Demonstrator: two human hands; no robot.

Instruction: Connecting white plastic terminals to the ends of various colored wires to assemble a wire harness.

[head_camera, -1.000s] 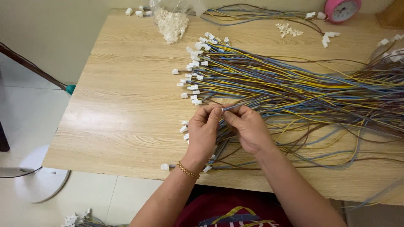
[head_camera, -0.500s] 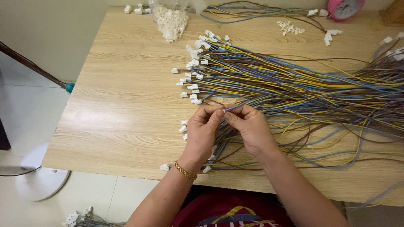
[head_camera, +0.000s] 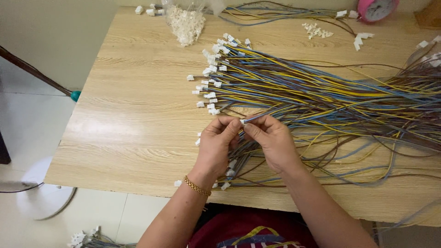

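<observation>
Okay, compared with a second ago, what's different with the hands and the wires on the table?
Very little. The left hand and right hand stay together at the near edge of the wire bundle, pinching a thin wire between their fingertips; the right hand has edged slightly toward the left hand. Nothing was picked up or let go. The bag of white connectors, pink clock and table are unchanged.

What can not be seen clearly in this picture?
- Head view: the connector is tiny, pinched between both hands' fingers.
- The wires run off the right edge.
- The pink clock is cut by the top edge.
</observation>
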